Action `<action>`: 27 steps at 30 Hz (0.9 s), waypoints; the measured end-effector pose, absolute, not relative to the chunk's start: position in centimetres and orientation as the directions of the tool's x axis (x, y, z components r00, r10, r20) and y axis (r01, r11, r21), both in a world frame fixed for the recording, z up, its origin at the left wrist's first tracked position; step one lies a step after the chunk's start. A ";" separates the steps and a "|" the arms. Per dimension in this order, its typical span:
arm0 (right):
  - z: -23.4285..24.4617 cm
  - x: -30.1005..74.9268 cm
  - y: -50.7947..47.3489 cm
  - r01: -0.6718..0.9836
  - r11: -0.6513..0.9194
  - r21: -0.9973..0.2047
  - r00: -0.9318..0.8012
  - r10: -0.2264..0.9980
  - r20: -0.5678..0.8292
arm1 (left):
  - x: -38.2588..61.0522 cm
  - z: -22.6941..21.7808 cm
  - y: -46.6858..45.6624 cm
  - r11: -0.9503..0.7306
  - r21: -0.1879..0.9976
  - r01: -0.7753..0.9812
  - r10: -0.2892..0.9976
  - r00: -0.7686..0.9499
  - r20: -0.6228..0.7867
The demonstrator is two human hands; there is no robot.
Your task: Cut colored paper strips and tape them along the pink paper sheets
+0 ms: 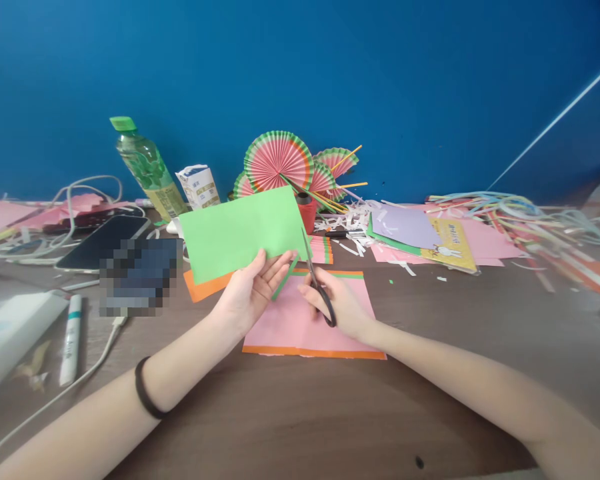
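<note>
My left hand [253, 287] grips the bottom edge of a light green paper sheet [240, 230], held up above the table. My right hand [333, 300] is closed on black-handled scissors [316, 280], whose blades point up along the sheet's right edge. A thin green strip [285, 279] hangs from the sheet near the blades. Below the hands lies a pink sheet with an orange border [300, 327] on the brown table [300, 413]. An orange sheet [203, 287] shows under the green one.
Pink-and-green folded paper fans [280, 160] stand in a red cup at the back. A green-capped bottle [145, 167], a small carton [199, 187], phones [103, 241], cables and a white marker [71, 337] lie left. Paper sheets, scraps and strips [430, 233] cover the right.
</note>
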State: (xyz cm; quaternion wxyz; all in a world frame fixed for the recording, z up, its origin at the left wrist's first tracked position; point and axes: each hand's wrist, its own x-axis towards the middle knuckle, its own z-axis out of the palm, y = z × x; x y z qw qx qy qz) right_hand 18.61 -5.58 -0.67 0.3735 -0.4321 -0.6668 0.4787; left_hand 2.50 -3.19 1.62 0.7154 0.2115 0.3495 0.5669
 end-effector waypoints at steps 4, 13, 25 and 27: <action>-0.6 18.6 -5.5 0.239 0.173 -0.955 -0.342 0.936 0.084 | 2.5 1.6 -3.2 0.272 0.710 -0.649 0.957 0.103 -0.271; -0.6 18.6 -5.5 0.246 0.190 -0.951 -0.336 0.937 0.100 | 2.4 1.5 -3.2 0.275 0.700 -0.659 0.958 0.128 -0.255; -0.9 18.7 -5.4 0.246 0.189 -0.951 -0.328 0.939 0.102 | 2.4 1.5 -3.2 0.270 0.713 -0.647 0.959 0.115 -0.259; -0.9 18.7 -5.4 0.239 0.185 -0.953 -0.325 0.940 0.101 | 2.4 1.5 -3.2 0.273 0.709 -0.650 0.958 0.119 -0.259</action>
